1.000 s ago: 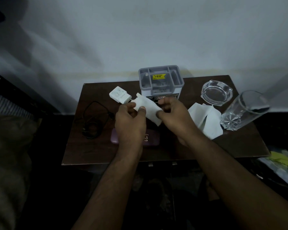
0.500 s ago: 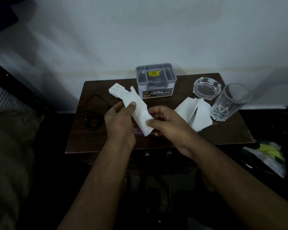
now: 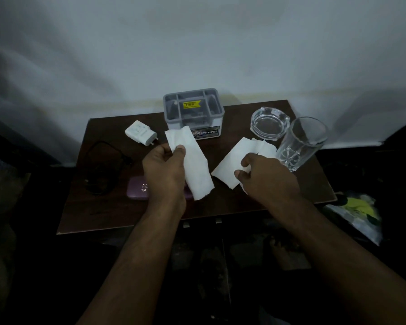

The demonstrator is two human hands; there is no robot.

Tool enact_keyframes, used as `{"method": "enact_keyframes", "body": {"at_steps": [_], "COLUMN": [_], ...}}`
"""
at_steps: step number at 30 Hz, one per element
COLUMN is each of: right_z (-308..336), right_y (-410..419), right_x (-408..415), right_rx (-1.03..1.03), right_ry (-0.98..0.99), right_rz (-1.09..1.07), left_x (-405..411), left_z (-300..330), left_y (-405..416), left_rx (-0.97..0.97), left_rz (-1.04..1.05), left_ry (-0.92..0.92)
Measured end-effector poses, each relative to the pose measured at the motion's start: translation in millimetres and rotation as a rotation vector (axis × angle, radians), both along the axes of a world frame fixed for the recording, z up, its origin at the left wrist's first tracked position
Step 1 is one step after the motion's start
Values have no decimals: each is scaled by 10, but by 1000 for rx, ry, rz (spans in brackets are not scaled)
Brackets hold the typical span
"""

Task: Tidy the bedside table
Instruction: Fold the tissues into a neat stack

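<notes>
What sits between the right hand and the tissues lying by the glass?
Nothing visible. The right hand is already on the loose tissues, fingertips at their near edge. The tall glass stands just beyond them on the right, the ashtray behind. The left hand holds a folded tissue well clear.

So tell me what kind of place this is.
Probably a bedroom, at a bedside table set against a plain wall. It holds a charger and cable, a glass, and a phone.

White folded tissue (image 3: 195, 165) held up; other tissues (image 3: 239, 158) on the bedside table (image 3: 220, 207).
</notes>
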State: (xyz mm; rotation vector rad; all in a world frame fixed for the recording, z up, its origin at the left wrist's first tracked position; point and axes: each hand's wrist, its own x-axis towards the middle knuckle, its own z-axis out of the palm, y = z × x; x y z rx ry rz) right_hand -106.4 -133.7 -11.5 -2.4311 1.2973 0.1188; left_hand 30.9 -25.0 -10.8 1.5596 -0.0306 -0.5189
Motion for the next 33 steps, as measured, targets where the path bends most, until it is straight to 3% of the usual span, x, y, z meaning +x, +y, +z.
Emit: {"method": "enact_keyframes", "body": {"at_steps": [11, 17, 27, 33], "right_z": [-72, -30, 69, 73], "right_y": [-58, -60, -45, -10], "right_x": [51, 37, 131, 227], "right_rx": [64, -40, -136, 231], "right_ry": [9, -129, -714, -929], "right_rz": [-29, -21, 5, -77], "left_x": [-70, -58, -1, -28], "left_z": [-18, 22, 68, 107], "left_y": [-118, -92, -46, -29], "left_rx": [4, 3, -2, -5], "left_rz": [-80, -67, 7, -3], "left_ry": [38, 46, 62, 106]}}
